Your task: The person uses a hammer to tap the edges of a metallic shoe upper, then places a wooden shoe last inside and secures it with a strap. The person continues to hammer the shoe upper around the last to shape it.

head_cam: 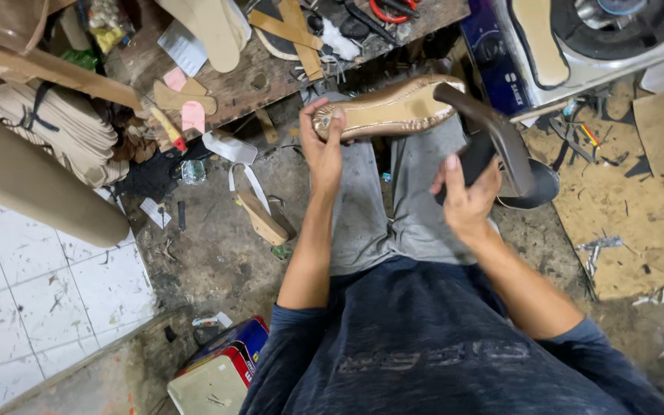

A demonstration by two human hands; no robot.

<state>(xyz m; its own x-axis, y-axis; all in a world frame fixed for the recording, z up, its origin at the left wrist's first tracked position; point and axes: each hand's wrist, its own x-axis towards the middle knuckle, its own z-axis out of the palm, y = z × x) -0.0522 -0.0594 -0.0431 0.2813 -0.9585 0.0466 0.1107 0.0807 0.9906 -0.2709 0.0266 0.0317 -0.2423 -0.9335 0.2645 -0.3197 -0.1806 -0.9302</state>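
Beside the workbench edge [286, 100], gold shoe [386, 111]

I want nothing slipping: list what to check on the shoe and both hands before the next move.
1. Left hand grips the toe of the gold shoe: ok.
2. Right hand holds a dark tool at the heel: ok.
3. Shoe propped above the knees, sole up: ok.
4. Heel seated firmly on the sole: cannot tell.
5. Fingers away from the tool's working end: cannot tell.
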